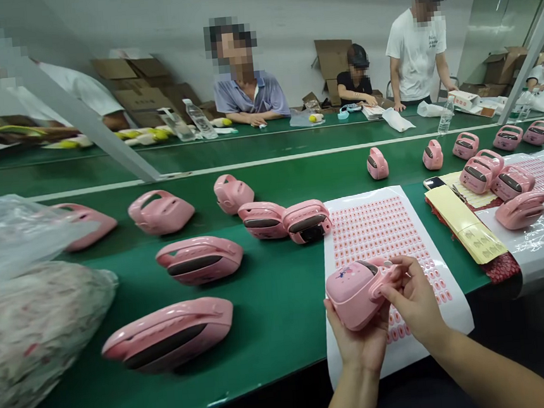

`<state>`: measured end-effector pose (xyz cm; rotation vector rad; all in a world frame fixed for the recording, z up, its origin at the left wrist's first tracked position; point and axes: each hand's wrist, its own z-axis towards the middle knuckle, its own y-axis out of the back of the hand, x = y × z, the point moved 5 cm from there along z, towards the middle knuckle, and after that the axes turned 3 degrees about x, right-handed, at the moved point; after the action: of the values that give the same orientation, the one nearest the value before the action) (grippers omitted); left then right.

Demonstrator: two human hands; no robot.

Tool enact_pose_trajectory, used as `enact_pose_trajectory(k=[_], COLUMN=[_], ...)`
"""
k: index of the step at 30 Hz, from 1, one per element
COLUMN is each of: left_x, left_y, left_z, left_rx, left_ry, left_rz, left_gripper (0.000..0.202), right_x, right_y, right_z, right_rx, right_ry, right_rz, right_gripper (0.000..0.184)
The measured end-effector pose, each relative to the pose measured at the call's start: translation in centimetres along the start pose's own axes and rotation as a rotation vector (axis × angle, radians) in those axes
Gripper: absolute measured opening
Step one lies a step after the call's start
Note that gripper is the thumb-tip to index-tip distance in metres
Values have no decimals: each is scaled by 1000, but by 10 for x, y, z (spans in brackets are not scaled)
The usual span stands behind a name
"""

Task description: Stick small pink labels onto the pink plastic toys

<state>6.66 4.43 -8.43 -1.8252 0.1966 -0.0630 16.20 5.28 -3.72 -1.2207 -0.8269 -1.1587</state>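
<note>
My left hand (360,342) cups a pink handled toy device (353,292) from below, near the front edge of the green belt. My right hand (411,296) is closed against the device's right end, fingertips pinched at its handle; whether anything small is between them I cannot tell. Under both hands lies a white sheet of small pink stickers (379,232).
Several more pink devices (199,259) lie along the green conveyor belt (270,293). A clear plastic bag (28,301) bulges at the left. Yellow papers and another sticker sheet (474,224) lie at the right. Other people sit and stand across the belt, with cardboard boxes behind.
</note>
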Motion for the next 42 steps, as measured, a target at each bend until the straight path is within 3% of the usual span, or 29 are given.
enact_pose_trajectory(k=[6,9,12,15,18,22,26,30,33,38,42], left_x=[1,2,3,4,2,-3,2,7,-1,-32,-46], left_y=[-4,0,1,-6,-9,2,7,0,2,22,36], left_z=[-3,-4,-5,-6,-5,-2,-2,-5,-5,1,9], left_rx=[-29,-87,-91,32,125,139,151,171,115,25,67], left_ry=[-9,7,30,81,118,95,153,166,106,-58,-142], left_rz=[16,25,-2,-2,-6,16,27,-9,43,152,182], left_gripper=[43,45,47,43,45,39,36,39,37,41,45], right_x=[3,7,17,26,25,23,15,-2,-12,-22,-28], right_y=[-3,-4,-5,-6,-3,5,6,-2,13,73,94], right_z=[-2,-4,-10,-20,-24,-17,-8,-2,1,-18,-46], right_rx=[-1,10,-15,26,153,175,78,120,137,175,263], right_ry=[80,195,485,813,947,883,636,383,278,314,512], right_rz=[-92,-239,-482,-654,-770,-840,-736,-611,-528,-695,-884], right_gripper=[30,26,29,45,58,63,60,62,58,45,45])
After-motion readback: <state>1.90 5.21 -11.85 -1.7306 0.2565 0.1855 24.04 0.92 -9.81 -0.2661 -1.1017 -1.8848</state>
